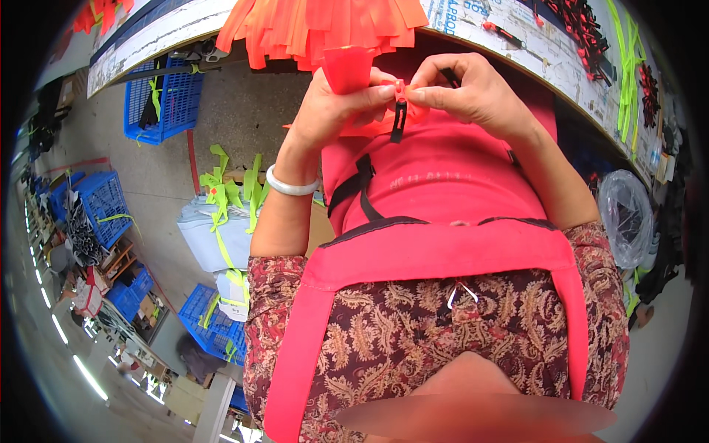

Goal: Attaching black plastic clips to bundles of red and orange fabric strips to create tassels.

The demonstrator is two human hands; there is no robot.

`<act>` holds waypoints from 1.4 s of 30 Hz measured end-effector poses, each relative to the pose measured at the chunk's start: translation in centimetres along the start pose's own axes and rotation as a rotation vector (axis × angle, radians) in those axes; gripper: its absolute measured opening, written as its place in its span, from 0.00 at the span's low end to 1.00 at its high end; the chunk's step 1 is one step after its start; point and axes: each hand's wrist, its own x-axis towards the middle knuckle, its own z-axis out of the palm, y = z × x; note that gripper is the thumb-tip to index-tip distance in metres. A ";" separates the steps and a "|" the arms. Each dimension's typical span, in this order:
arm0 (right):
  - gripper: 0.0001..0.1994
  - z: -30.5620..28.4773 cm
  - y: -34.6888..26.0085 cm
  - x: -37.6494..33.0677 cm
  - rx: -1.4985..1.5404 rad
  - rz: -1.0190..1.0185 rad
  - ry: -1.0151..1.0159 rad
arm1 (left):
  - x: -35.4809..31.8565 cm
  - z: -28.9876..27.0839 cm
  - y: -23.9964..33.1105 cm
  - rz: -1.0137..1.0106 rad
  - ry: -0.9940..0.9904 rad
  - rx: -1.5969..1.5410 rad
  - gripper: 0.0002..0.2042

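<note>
Close together in front of my apron, both hands are closed at a small orange-red zipper slider. Its black pull tab hangs down between them. My left hand pinches an orange zipper strip, whose wide end sticks up over the fingers. From the other side, the thumb and forefinger of my right hand grip the slider's edge. Another black tab shows among the right fingers; what it belongs to is hidden. A pile of orange strips hangs over the table edge just beyond my hands.
The worktable curves along the far side, with a loose slider and pull and a heap of red-and-black pulls. Yellow-green strips lie at right. Blue baskets and a pale bundle stand on the floor at left.
</note>
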 end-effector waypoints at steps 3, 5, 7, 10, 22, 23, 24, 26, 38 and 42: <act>0.08 -0.6 -0.4 0.1 0.002 0.205 -0.060 | 0.0 -0.1 0.4 -0.009 -0.053 0.014 0.07; 0.08 -1.0 -0.2 0.4 0.004 0.244 -0.100 | 0.2 -0.1 0.2 -0.016 -0.042 0.016 0.06; 0.08 -0.7 0.1 0.4 0.013 0.148 -0.054 | 0.3 0.1 0.2 -0.021 -0.028 0.018 0.06; 0.08 0.1 1.2 0.4 0.042 0.021 0.059 | 0.5 0.6 0.1 0.000 0.042 0.011 0.06; 0.07 2.2 2.6 0.7 0.010 -0.318 0.282 | 0.5 2.0 -1.4 0.388 0.159 0.206 0.06; 0.07 2.3 2.5 0.8 -0.043 -0.395 0.282 | 0.5 1.9 -1.6 0.391 0.167 0.203 0.06; 0.07 1.8 2.5 0.7 -0.274 -0.455 0.258 | 0.5 1.7 -1.9 0.417 0.134 0.219 0.06; 0.08 1.9 2.5 0.9 -0.313 -0.536 0.262 | 0.6 1.6 -2.3 0.477 0.105 0.228 0.06; 0.08 2.4 2.1 1.1 -0.440 -0.680 0.309 | 0.4 1.8 -2.2 0.474 0.142 0.186 0.06; 0.08 2.4 2.2 1.0 -0.419 -0.684 0.318 | 0.4 1.8 -2.3 0.465 0.137 0.184 0.06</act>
